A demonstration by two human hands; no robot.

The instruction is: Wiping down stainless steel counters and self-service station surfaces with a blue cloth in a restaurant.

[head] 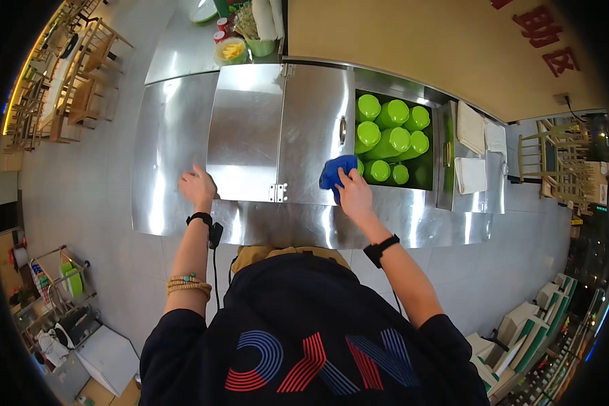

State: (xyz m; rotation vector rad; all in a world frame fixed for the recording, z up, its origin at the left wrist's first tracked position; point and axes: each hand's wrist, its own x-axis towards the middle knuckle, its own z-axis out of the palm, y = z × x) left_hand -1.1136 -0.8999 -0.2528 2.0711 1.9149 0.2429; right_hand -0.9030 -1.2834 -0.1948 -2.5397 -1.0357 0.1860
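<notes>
My right hand (356, 197) grips a bunched blue cloth (335, 172) at the front right corner of a hinged stainless steel lid (314, 127). Just right of it, an open well in the counter holds several bright green lidded containers (399, 139), standing upright in rows. The cloth covers part of one container in the front row. Over on the left, my left hand (197, 187) is empty with its fingers apart, above the steel counter (170, 152) beside the lid's folded left panel (243, 132). Whether it touches the metal I cannot tell.
Folded white cloths (471, 175) lie on the right-hand lid (462, 198). At the back left stand a bowl of yellow pieces (232, 51), red-lidded jars (219, 36) and a green tub (260, 46). A tan wall (411, 40) rises behind. Wooden chairs (89, 96) stand far left.
</notes>
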